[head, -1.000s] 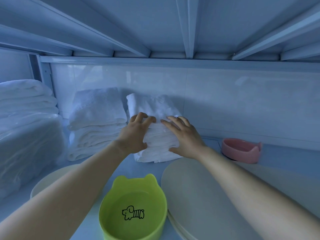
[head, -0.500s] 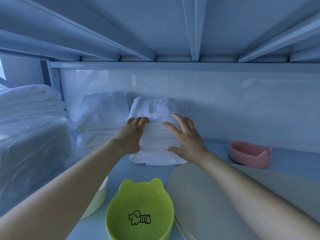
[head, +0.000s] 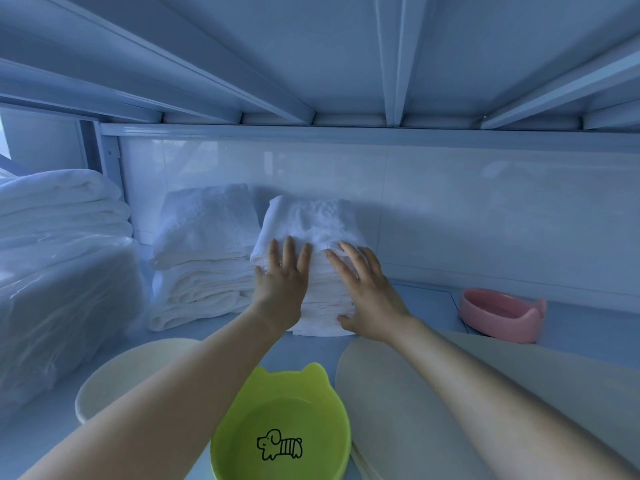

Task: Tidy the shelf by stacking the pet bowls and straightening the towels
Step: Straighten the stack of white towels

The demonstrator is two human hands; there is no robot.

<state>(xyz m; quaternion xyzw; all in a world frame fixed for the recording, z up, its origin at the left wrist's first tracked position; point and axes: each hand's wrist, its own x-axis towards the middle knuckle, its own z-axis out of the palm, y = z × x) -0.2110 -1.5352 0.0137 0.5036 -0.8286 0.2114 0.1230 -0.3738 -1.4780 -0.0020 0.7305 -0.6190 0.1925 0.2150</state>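
Note:
A stack of folded white towels (head: 311, 220) stands at the back of the shelf. My left hand (head: 282, 277) lies flat against its front left with straight fingers. My right hand (head: 367, 289) presses its front right side, fingers spread, thumb low at the stack's base. A second towel stack (head: 204, 244) sits just to the left, touching it. A green pet bowl (head: 280, 427) with a dog drawing is near the front, between my forearms. A pink pet bowl (head: 502, 313) sits at the right by the back wall.
A large pile of white linen (head: 59, 237), partly wrapped in plastic, fills the left end. A cream bowl (head: 128, 372) sits front left and flat cream boards (head: 398, 393) lie front right under my right arm. The upper shelf (head: 346, 64) hangs low overhead.
My left fingers have straightened from a curled hold to lie flat on the towel stack. Both hands have shifted slightly on its front, and the stack looks squarer.

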